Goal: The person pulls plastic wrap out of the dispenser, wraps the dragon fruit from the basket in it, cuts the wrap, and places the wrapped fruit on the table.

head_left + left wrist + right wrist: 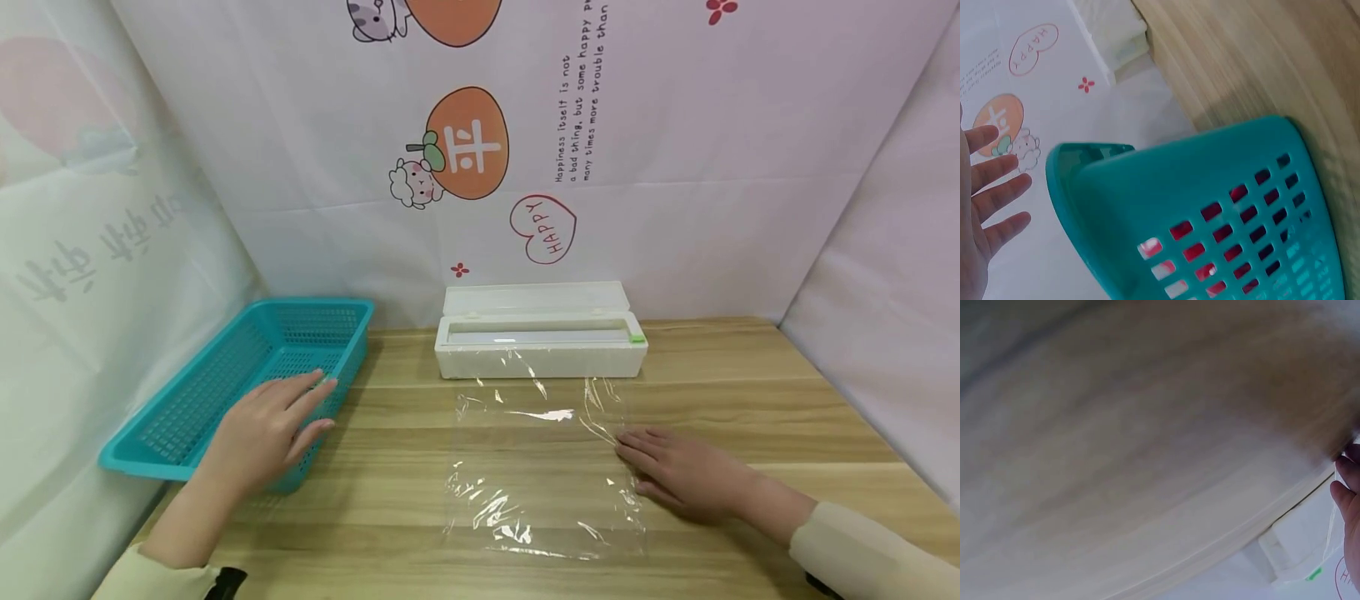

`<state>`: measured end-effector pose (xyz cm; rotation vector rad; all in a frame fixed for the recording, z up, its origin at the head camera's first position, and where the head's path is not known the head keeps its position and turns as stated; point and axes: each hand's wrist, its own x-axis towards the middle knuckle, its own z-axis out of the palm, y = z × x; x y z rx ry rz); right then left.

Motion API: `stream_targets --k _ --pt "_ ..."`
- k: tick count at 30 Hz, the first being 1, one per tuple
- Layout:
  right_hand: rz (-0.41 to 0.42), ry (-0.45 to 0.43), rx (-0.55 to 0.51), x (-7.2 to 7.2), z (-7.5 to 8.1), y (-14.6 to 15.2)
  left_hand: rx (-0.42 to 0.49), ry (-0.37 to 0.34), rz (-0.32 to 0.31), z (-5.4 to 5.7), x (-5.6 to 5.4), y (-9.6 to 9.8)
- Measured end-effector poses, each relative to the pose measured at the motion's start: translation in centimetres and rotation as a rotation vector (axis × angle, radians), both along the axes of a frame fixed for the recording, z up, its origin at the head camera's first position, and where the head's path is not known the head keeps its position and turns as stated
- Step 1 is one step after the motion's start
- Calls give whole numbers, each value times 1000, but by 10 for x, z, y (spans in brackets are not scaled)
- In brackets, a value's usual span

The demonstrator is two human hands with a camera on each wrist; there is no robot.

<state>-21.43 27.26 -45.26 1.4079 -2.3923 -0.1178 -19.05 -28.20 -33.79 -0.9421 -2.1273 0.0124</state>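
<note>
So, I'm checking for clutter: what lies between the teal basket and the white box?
Between the teal basket and the white box, the head view shows only bare wooden table; nothing stands in that gap.

The film (542, 475) is thin, clear plastic, very glossy and broken by sharp white glints along its wrinkles, and the box (542, 318) looks to be smooth, hard white plastic with a soft sheen. The basket (193, 407) is moulded teal plastic, smooth and slightly shiny on its rim and pierced all over its walls, while the table (720, 400) has a smooth, satin wood-grain top. The printed sheet (675, 225) looks like matt cloth, lightly creased, and the pale sleeve (862, 542) is soft, matt fabric.
</note>
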Motion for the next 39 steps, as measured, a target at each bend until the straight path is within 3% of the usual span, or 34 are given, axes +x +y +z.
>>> stream_targets --k 9,16,22,30,34,39 --pt "0 19 5 0 -4 1 61 -54 66 -1 -1 -17" --pt "8 31 4 1 -5 1 103 -163 155 1 -2 -34" --pt "18 24 -12 2 -5 1 127 -349 303 5 -3 -44" --pt "26 25 -5 3 -2 0 90 -703 506 4 -13 -54" --pt "35 29 -6 3 -1 0 83 -792 552 -1 -19 -60" --pt "38 30 -10 3 -1 0 81 -844 585 -5 -21 -63"
